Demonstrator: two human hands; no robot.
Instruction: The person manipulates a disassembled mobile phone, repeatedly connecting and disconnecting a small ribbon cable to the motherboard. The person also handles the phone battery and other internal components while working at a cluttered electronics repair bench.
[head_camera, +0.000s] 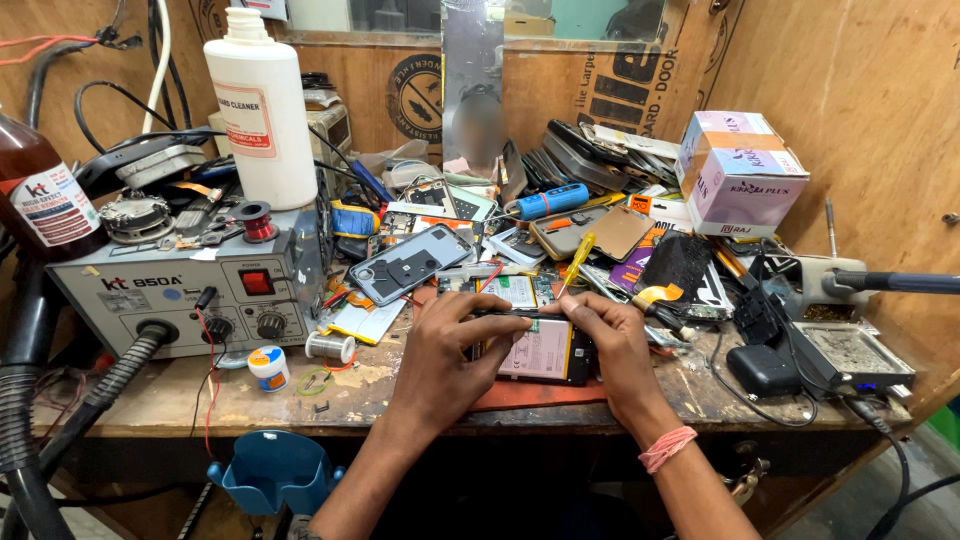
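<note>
An opened phone (545, 350) with its pale battery showing lies on the wooden bench near the front edge. My left hand (450, 345) grips its left side, fingers curled over the top edge. My right hand (612, 335) presses on the phone's upper right corner and holds a yellow-handled screwdriver (577, 258) that points down to the phone. A pink band circles my right wrist (665, 448).
A grey rework station (150, 285) with a white bottle (262, 110) on it stands at the left. Loose phone parts, a grey back cover (410, 262), a blue tool (550, 201), a cardboard box (738, 172) and a soldering iron stand (850, 350) crowd the bench.
</note>
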